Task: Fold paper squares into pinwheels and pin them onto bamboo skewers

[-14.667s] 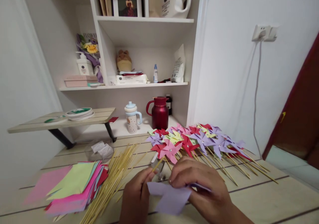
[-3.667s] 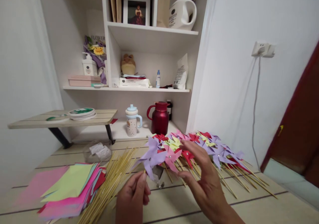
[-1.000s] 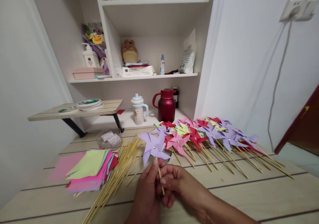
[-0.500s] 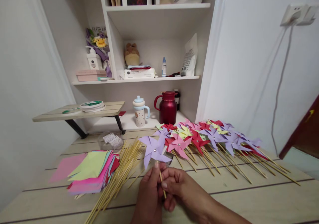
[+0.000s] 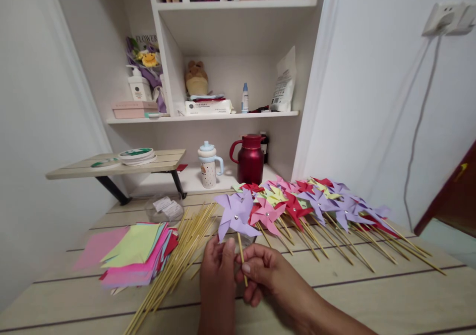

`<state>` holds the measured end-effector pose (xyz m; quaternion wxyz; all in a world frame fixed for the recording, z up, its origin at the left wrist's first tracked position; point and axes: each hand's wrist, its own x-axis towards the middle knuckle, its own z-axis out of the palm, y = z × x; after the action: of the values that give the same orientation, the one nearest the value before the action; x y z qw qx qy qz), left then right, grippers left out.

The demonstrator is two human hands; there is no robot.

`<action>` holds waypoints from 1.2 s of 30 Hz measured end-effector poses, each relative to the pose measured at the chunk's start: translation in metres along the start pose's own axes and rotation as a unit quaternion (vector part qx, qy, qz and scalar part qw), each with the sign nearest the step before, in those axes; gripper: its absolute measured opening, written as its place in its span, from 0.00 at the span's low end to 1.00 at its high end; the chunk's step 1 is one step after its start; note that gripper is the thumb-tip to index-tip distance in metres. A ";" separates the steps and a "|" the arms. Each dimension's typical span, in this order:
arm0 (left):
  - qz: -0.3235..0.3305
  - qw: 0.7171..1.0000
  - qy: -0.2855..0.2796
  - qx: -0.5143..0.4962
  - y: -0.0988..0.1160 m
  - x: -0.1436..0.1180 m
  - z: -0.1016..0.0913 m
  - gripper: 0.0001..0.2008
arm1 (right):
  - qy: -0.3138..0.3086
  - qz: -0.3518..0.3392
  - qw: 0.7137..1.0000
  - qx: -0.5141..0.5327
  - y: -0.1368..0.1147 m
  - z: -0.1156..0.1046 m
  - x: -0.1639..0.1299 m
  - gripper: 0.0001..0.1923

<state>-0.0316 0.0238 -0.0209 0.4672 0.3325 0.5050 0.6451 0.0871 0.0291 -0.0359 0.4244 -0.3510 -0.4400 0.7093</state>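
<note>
A lilac paper pinwheel [image 5: 235, 215] on a thin wooden stick stands upright over the wooden table [image 5: 372, 295]. My right hand [image 5: 260, 273] pinches the stick between thumb and fingers. My left hand [image 5: 217, 270] sits beside it, fingertips up against the stick just under the paper wheel. A small metal pin marks the wheel's centre. To the right lies a row of finished pinwheels [image 5: 316, 203] in pink, red, yellow and lilac, sticks pointing toward me.
A stack of coloured paper squares [image 5: 130, 255] and a bundle of bare sticks [image 5: 178, 255] lie on the left. Behind them sit a clear plastic packet [image 5: 163, 207], a red jug [image 5: 250, 159], a lidded cup [image 5: 208, 165] and a low wooden riser [image 5: 115, 164]. White shelves stand at the back.
The lilac pinwheel has risen slightly and sits a little further right, toward the pink one. Both hands stay on its stick. Earlier the paper was folded flat, then fixed to the stick.
</note>
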 end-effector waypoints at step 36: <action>0.114 0.985 0.047 0.117 0.009 0.026 -0.023 0.24 | 0.030 -0.021 0.999 0.016 -0.005 0.004 -0.005 0.19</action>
<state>-0.0640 0.0403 -0.0196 0.3243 0.4096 0.5571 0.6455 0.0872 0.0249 -0.0293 0.4578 -0.3557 -0.4230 0.6963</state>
